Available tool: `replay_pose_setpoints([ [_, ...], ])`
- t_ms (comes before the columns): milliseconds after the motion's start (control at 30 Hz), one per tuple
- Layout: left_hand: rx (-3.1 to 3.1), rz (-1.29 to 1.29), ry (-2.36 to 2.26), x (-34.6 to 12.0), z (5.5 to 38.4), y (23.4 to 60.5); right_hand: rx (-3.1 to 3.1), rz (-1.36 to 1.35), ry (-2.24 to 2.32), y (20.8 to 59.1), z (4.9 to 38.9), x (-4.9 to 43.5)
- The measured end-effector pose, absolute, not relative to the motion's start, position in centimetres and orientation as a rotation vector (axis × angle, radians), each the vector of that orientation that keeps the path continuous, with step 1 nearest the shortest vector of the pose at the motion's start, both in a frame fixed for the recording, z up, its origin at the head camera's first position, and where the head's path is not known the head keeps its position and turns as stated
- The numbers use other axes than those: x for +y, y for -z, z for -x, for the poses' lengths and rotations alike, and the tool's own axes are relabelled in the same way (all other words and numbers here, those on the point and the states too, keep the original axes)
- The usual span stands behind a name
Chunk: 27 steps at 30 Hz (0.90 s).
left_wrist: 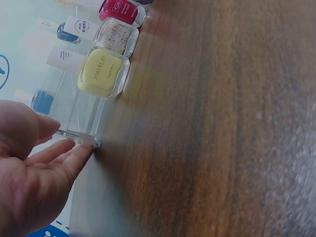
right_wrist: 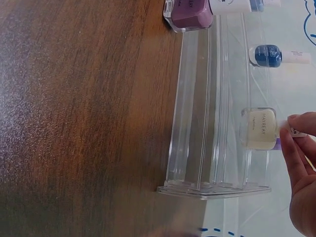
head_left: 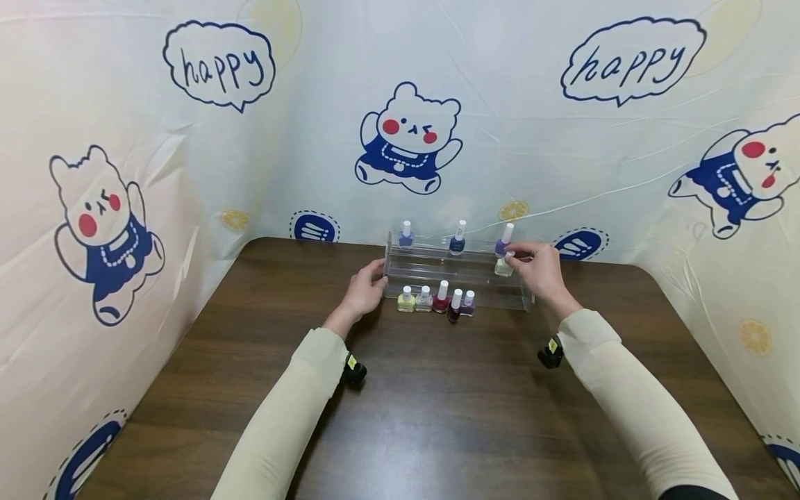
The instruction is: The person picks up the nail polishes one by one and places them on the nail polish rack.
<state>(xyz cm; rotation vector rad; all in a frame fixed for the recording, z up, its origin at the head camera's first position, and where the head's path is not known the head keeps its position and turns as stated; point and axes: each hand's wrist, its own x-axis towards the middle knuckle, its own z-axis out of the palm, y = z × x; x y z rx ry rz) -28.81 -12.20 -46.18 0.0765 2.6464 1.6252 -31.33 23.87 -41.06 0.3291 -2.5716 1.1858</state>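
Observation:
A clear acrylic tiered rack [head_left: 450,267] stands near the table's back edge. My left hand [head_left: 364,288] pinches its left end panel between thumb and fingers, as the left wrist view shows. By its white cap, my right hand [head_left: 539,271] pinches a cream nail polish bottle [right_wrist: 260,129] at the rack's right part, in front of a purple nail polish [head_left: 502,246] on the top tier. Also up there are a light blue nail polish [head_left: 405,239] and a dark blue nail polish [head_left: 457,244]. Whether the cream bottle touches the rack, I cannot tell.
Along the rack's front stand a yellow nail polish [head_left: 406,303], a glitter nail polish [head_left: 423,303], a red one [head_left: 440,303], a dark one [head_left: 453,314] slightly forward, and a mauve one [head_left: 468,307]. A printed cloth [head_left: 331,139] hangs behind the brown wooden table [head_left: 437,403].

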Motion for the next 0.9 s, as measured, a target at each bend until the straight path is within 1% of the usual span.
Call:
replay_pose_setpoints([
  [267,2.649,-0.073,-1.625,-12.21,28.77,46.2,-2.582,-0.293,-1.194,41.36,31.33,23.72],
  [900,2.636,-0.079,-1.639,-12.14,28.58,46.09,-2.618,-0.321,-1.166,41.73,31.17,23.86],
])
